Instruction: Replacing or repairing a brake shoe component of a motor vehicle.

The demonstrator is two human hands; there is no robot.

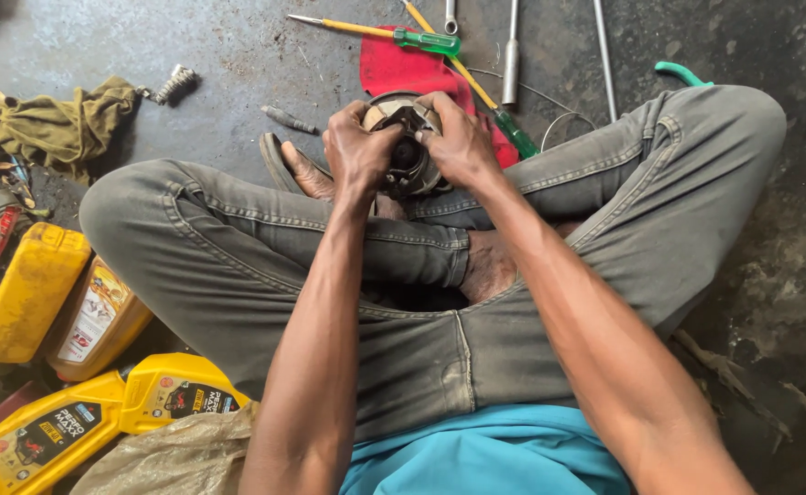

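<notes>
Together, a round metal clutch-like part [405, 147] is gripped from both sides: the left hand [357, 151] is clamped on its left rim and the right hand [462, 142] on its right rim. The part is held over the crossed legs in grey jeans [238, 238], just above a red cloth [394, 66] on the concrete floor [238, 55]. Green-handled screwdrivers [426, 40] are laid across the cloth. Yellow oil bottles [100, 412] are seen at the left.

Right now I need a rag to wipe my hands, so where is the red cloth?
The red cloth lies on the floor just beyond the round metal part held in both hands, under the green-handled screwdrivers.
</notes>
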